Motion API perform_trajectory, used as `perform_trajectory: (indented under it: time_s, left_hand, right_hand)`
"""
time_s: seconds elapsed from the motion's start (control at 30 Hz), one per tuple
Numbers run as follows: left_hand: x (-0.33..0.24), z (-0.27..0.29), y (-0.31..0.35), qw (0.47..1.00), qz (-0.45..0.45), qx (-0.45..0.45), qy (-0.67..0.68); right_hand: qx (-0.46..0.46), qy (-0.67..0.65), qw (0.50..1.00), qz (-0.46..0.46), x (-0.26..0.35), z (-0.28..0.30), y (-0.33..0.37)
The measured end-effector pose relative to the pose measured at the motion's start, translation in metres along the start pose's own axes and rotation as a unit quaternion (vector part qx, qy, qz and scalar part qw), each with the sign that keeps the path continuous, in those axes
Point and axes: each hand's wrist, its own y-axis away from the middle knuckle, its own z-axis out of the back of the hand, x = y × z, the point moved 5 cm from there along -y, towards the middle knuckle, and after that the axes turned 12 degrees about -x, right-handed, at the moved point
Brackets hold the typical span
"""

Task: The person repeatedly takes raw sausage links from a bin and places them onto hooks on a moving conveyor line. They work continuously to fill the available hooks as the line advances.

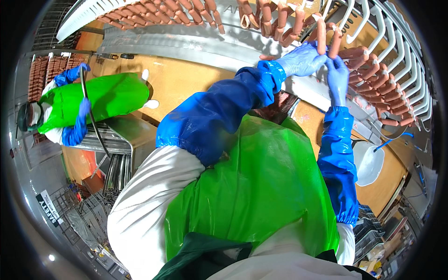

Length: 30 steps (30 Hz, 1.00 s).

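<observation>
Gloved hands meet high at a loop of pinkish-brown linked sausages (328, 41) that hangs from the white curved plastic hooks (373, 28) of a conveyor rack. The left hand (303, 59), in a pale blue disposable glove, is closed around the lower part of the links, and the right hand (337, 78) pinches them from below with its fingers pointing upward, so both hands grasp the same pair of sausages. More sausages hang along the row of hooks to either side. Under the arms lies the grey metal machine housing (186, 44), and a white bowl-shaped container (368, 163) sits lower right. At far left a co-worker in a green apron (100, 98) holds a thin dark metal rod (91, 114). The risk, as I judge it, is a link tearing or slipping off its hook if pulled sideways, or neighbouring loops dragging along, since they hang close together.
</observation>
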Motion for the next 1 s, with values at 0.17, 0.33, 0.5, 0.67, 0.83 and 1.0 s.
perform_trajectory:
  time_s: [0.17,0.33,0.5,0.67,0.83,1.0]
  left_hand:
    - [-0.01,0.053,0.038,0.988,0.101,-0.004,-0.113]
    - [-0.019,0.012,0.074,0.773,0.292,0.071,0.559]
    - [-0.06,0.015,-0.035,0.422,0.428,0.069,0.796]
    - [-0.016,0.071,0.029,0.909,0.182,-0.307,0.214]
    - [0.018,0.044,0.051,0.962,0.066,-0.25,0.092]
    - [0.026,0.064,0.066,0.981,0.175,-0.085,0.02]
  right_hand:
    - [0.291,-0.424,0.831,-0.212,0.012,-0.034,0.028]
    - [0.203,-0.217,0.955,0.025,0.006,-0.038,0.008]
    - [0.068,-0.546,0.829,-0.104,0.02,-0.032,-0.005]
    - [0.0,-0.177,0.98,-0.094,0.03,-0.064,0.003]
    - [0.168,-0.274,0.912,-0.254,0.031,-0.087,0.046]
    - [0.29,0.037,0.946,-0.142,0.034,-0.081,0.006]
